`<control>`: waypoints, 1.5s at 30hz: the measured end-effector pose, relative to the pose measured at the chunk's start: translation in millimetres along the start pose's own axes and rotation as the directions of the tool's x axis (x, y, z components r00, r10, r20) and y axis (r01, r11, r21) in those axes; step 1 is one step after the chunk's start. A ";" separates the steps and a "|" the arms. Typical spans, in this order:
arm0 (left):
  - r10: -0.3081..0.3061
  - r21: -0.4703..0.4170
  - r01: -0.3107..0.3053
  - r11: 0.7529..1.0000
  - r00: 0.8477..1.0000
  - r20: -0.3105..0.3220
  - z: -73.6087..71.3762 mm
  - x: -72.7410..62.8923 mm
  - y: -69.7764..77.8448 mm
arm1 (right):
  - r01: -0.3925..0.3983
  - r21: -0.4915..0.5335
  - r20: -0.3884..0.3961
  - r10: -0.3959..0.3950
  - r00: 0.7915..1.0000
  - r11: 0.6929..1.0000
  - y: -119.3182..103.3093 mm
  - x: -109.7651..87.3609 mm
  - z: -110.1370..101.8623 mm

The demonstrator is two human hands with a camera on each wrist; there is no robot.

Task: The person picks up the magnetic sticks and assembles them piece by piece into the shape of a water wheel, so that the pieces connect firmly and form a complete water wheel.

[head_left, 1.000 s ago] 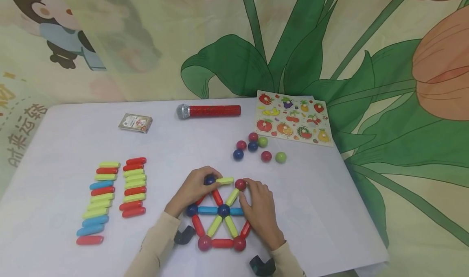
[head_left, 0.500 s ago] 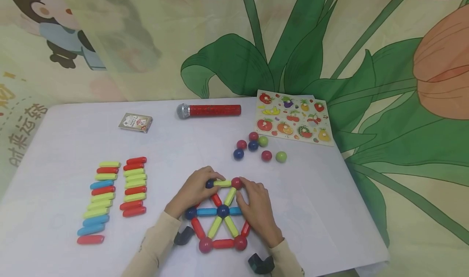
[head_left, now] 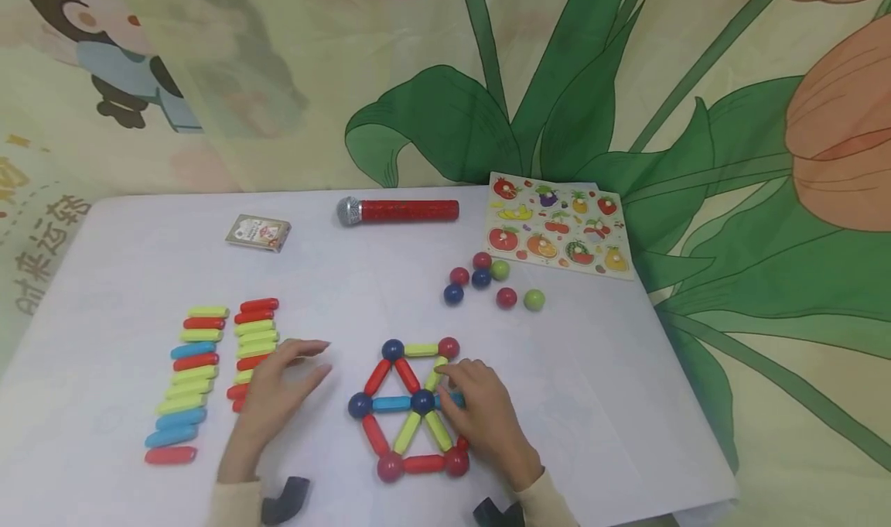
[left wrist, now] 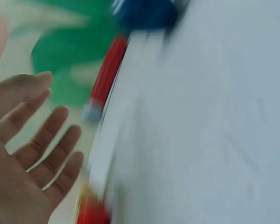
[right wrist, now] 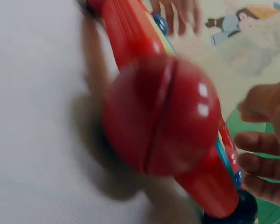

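Head view: my left grip point(head_left: 274, 395), empty, is nearer the column of slim red and yellow plastic sticks point(head_left: 254, 338), lying crosswise; my right grip point(head_left: 483, 415), relaxed, overhangs the multicoloured ball-and-stick hexagon point(head_left: 422, 402) to their right.

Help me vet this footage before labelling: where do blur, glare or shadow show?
Head view: soft, fairly even light, the ball-and-stick frame clear; left wrist view: the microphone heavily smeared, the left hand sharper; right wrist view: two bright glints on the near red ball, and a dark, blurry patch beside it, probably shadow.
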State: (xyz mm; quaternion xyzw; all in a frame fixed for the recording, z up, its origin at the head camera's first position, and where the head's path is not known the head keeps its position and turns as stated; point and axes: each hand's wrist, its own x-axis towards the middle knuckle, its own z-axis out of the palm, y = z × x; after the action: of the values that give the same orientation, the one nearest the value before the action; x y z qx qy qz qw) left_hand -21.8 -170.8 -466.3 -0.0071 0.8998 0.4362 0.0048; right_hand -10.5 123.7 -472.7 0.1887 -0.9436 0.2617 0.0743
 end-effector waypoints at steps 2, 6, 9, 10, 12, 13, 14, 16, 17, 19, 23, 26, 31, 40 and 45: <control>-0.092 -0.002 0.092 0.996 0.993 -0.071 -17.6 -14.3 -12.7 | 0.052 0.020 0.031 -0.053 0.998 0.998 -2.1 -2.2 -1.3; -0.201 0.050 0.210 0.976 0.970 -0.136 -38.4 -31.0 -31.7 | 0.061 0.014 0.047 -0.061 0.997 0.998 -2.9 -4.5 -1.7; -0.189 0.140 0.207 0.968 0.973 -0.131 -42.1 -35.2 -39.6 | 0.043 -0.005 0.030 -0.043 0.999 0.999 -1.4 -4.4 -2.2; -0.174 0.161 0.193 0.968 0.976 -0.128 -41.9 -36.0 -41.4 | 0.039 -0.008 0.024 -0.039 0.999 0.999 -0.9 -4.4 -2.3; -0.150 0.191 0.169 0.967 0.982 -0.112 -41.1 -37.3 -43.5 | 0.037 -0.010 0.014 -0.036 0.999 0.999 0.0 -4.1 -2.5; -0.143 0.202 0.162 0.966 0.984 -0.104 -40.4 -37.7 -44.0 | 0.038 -0.011 0.009 -0.038 0.999 0.999 0.3 -4.0 -2.7; -0.133 0.216 0.152 0.965 0.986 -0.099 -39.9 -38.0 -44.4 | 0.040 -0.013 0.005 -0.040 0.999 0.999 0.4 -3.9 -2.8; -0.126 0.226 0.142 0.964 0.989 -0.084 -39.0 -38.5 -44.1 | 0.042 -0.021 0.000 -0.042 0.999 0.999 0.4 -4.1 -2.4; -0.118 0.232 0.134 0.963 0.990 -0.082 -38.7 -38.2 -43.7 | 0.043 -0.032 0.000 -0.043 0.999 0.999 0.2 -4.1 -2.2; -0.118 0.237 0.134 0.962 0.990 -0.078 -38.3 -37.7 -42.9 | 0.045 -0.054 0.001 -0.045 0.999 0.998 -0.4 -4.3 -1.5; -0.099 0.220 0.121 0.968 0.989 -0.106 -35.7 -35.7 -37.9 | 0.050 -0.093 0.028 -0.047 0.998 0.994 -3.5 -4.5 -0.2; -0.064 0.147 0.083 0.986 0.990 -0.124 -27.6 -29.6 -26.4 | 0.052 -0.095 0.068 -0.045 0.997 0.994 -7.4 -4.0 -0.5; 0.062 -0.023 -0.063 0.998 0.996 -0.057 2.2 -3.5 6.9 | 0.058 -0.121 0.125 -0.042 0.991 0.991 -14.6 -3.0 1.5; 0.181 -0.231 -0.124 0.965 0.953 0.244 51.0 51.9 40.9 | 0.074 -0.145 0.106 -0.059 0.993 0.987 -21.3 -5.2 9.7; 0.108 -0.189 -0.059 0.980 0.959 0.261 51.2 42.6 33.1 | 0.094 -0.198 0.047 -0.086 0.995 0.976 -20.4 -2.6 9.8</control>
State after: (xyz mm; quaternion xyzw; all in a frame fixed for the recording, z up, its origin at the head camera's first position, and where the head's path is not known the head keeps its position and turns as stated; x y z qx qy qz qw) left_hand -64.8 -110.5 -472.7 0.0903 0.8472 0.5122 0.1083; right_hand -0.4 103.2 -472.2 0.2278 -0.9568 0.1584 0.0866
